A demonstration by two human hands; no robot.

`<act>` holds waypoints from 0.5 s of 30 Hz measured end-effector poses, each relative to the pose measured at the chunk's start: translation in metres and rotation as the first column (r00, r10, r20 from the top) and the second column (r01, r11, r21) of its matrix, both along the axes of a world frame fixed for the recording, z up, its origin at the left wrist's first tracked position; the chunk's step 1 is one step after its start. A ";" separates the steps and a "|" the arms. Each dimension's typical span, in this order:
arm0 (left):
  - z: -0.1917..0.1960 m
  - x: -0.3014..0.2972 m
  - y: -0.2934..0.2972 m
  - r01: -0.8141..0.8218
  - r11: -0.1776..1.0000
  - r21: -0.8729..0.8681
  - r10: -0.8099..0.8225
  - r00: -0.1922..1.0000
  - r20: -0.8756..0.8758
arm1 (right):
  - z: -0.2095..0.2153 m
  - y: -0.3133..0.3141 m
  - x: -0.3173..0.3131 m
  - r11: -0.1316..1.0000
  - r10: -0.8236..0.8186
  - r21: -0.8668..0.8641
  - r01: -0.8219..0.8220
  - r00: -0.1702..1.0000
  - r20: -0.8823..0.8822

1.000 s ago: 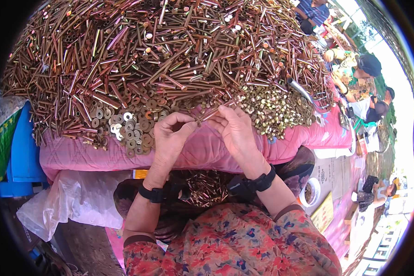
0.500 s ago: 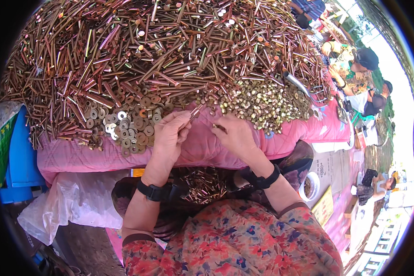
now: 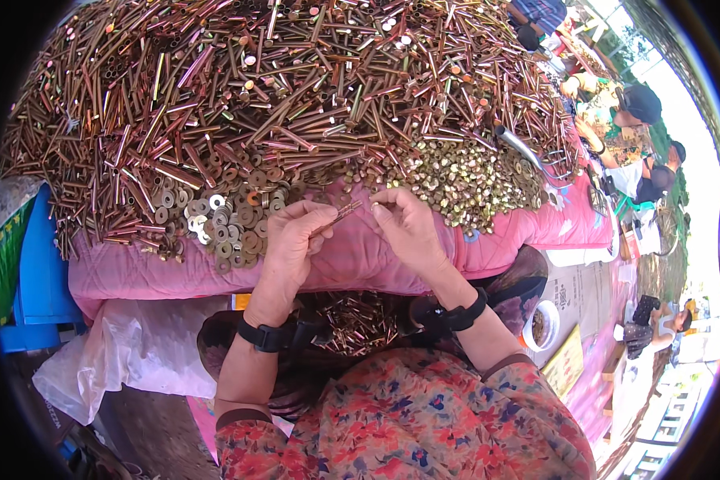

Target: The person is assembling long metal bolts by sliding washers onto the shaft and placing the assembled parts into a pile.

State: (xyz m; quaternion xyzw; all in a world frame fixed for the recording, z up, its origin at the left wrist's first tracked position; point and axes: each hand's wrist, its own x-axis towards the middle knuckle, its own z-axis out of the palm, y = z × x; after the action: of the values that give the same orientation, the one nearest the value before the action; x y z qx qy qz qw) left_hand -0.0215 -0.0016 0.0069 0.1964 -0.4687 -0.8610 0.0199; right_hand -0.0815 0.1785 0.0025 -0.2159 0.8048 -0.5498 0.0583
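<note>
My left hand pinches a slim copper-coloured bolt, its tip pointing right over the pink quilt. Just beyond that tip, my right hand is closed, thumb against fingers, on a small brassy nut, mostly covered by the fingertips. A small gap seems to part nut and bolt. Beside my left hand lies a heap of flat washers. To the right of my right hand spreads a heap of brassy nuts. Behind both rises a big pile of copper-coloured bolts and tubes.
A metal hand rake lies by the nuts. Under the table edge, more bolts sit between my knees. A blue bin and plastic sheet are at left, a white bucket at right. Several people sit far right.
My right hand has moved up and slightly left, its fingertips now near the bolt's end. In my left hand the bolt has tilted flatter, its tip now further right and lower.
</note>
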 end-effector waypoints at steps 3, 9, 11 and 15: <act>0.000 0.002 -0.004 0.009 0.999 0.036 -0.008 1.000 -0.012 | 0.013 -0.006 0.001 0.869 0.179 -0.490 0.071 0.877 0.446; 0.002 0.002 -0.009 0.045 0.993 0.110 -0.041 0.998 -0.043 | 0.021 -0.007 0.000 0.944 0.188 -0.312 -0.111 0.955 0.230; 0.005 0.002 -0.009 0.060 0.991 0.123 -0.055 0.998 -0.041 | 0.020 -0.010 0.001 0.942 0.156 -0.315 -0.113 0.981 0.115; 0.005 0.002 -0.013 0.092 0.989 0.112 -0.089 0.995 -0.033 | 0.024 -0.011 0.001 0.939 0.183 -0.305 -0.160 0.982 0.048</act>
State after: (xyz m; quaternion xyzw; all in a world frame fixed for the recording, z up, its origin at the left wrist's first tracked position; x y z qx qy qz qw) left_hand -0.0190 -0.0145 0.0123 0.1639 -0.4274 -0.8888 -0.0239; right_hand -0.0805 0.1671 0.0268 -0.2709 0.6875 -0.6659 0.1029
